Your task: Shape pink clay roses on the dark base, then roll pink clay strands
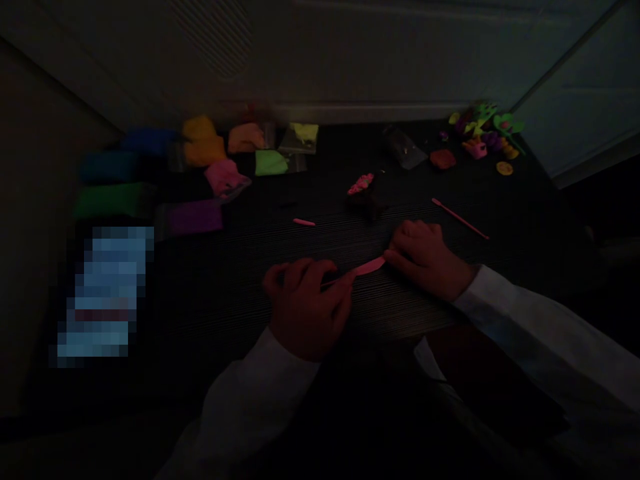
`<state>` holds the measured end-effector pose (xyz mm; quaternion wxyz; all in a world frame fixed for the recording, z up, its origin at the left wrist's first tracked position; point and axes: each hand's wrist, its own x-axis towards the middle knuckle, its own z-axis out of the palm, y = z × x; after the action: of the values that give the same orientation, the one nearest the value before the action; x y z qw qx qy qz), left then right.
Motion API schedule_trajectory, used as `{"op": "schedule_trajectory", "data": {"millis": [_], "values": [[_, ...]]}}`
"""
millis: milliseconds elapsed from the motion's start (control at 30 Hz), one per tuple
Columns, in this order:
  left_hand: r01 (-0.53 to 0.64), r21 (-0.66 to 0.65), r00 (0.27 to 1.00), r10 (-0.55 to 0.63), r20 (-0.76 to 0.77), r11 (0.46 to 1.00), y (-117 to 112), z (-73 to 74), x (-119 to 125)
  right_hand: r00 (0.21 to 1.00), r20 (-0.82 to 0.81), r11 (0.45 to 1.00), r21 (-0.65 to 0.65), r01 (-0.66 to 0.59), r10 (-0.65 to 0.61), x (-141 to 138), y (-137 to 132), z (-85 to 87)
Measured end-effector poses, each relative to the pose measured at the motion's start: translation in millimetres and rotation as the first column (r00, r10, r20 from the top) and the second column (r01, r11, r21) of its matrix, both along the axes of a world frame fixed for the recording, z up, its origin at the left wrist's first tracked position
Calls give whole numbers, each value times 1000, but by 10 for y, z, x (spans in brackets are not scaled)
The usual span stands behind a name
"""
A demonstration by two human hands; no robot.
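The scene is very dark. My left hand [306,301] is curled closed around the handle end of a pink flat-bladed modelling tool [369,267], which lies across the dark ribbed table [240,280]. My right hand [425,257] is curled with its fingertips pinched at the tool's tip; whether something small lies under the fingers is hidden. Both arms wear white sleeves. Just beyond the hands sits a dark lump topped with pink clay [364,193].
Bags of coloured clay lie at the back left: blue [147,141], green [113,199], purple [195,217], pink [225,177], orange [203,143], lime [271,162]. A thin pink stick [460,219], a small pink piece [304,222], and finished clay figures [483,130] lie at back right.
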<state>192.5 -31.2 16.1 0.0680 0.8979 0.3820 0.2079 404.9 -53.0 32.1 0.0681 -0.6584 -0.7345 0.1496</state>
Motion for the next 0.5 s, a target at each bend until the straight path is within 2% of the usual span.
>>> {"op": "schedule_trajectory", "data": {"millis": [500], "values": [[11, -21, 999, -12, -36, 1000, -7, -10, 13, 999, 39, 1000, 3, 2, -2, -24, 6, 5]]}}
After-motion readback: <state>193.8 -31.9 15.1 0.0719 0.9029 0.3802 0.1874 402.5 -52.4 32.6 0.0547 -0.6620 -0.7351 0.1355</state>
